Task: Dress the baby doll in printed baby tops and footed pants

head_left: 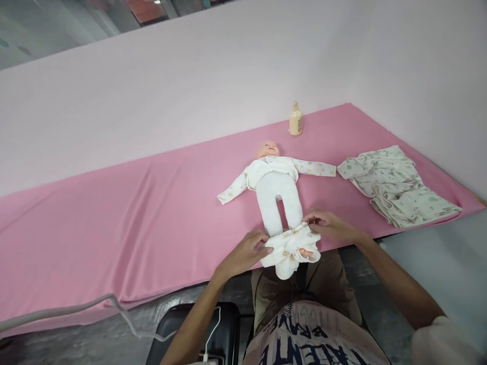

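Note:
A baby doll lies face up on the pink cover, arms spread, its feet toward me at the front edge. It wears a white top with patterned sleeves, and its legs are plain white. Small white patterned baby pants are bunched around its lower legs. My left hand pinches the pants' edge on the left side. On the right side, my right hand grips the upper edge of the same pants. A foot of the doll shows through one leg opening.
A cream pump bottle stands behind the doll's head. Folded patterned baby clothing lies on the right of the pink cover. A pale wall borders the back. A grey hose crosses the front left, beside a black stool.

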The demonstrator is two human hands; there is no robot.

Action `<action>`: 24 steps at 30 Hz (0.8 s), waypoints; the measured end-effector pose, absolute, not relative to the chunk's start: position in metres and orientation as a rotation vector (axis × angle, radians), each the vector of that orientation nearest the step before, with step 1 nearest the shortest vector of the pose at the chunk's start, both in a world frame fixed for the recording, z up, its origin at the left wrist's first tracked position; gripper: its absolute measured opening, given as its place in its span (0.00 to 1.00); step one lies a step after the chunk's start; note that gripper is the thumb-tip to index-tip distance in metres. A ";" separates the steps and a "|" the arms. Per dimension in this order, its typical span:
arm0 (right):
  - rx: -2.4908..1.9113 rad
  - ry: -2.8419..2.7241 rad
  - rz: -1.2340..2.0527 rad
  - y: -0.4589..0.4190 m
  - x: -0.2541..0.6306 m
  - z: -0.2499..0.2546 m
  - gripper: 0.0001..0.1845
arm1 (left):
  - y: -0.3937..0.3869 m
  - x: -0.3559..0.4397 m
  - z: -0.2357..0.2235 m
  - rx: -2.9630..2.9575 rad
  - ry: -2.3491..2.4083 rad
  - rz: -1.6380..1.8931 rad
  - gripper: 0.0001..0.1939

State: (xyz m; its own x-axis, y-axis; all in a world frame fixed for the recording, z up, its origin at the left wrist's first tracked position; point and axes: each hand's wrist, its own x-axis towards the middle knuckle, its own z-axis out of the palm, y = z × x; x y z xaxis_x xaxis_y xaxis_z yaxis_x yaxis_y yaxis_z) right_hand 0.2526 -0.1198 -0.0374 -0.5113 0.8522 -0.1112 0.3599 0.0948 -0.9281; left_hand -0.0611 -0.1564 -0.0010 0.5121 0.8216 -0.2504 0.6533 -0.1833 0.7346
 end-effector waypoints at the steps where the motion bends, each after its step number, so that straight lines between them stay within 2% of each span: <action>1: -1.153 -1.948 1.424 -0.117 0.249 -0.038 0.14 | -0.156 -0.064 -0.002 1.860 1.191 0.255 0.16; 7: -1.191 -2.019 1.499 -0.106 0.245 -0.043 0.04 | -0.153 -0.071 -0.009 1.783 1.116 0.276 0.14; 16: -1.246 -1.920 1.259 -0.105 0.244 -0.055 0.06 | -0.147 -0.068 -0.012 1.716 1.151 0.308 0.08; 20: -1.267 -1.861 1.283 -0.108 0.246 -0.068 0.05 | -0.142 -0.063 -0.009 1.619 1.235 0.508 0.10; 24: -1.250 -1.846 1.303 -0.110 0.249 -0.067 0.09 | -0.135 -0.045 -0.009 1.558 1.409 0.793 0.08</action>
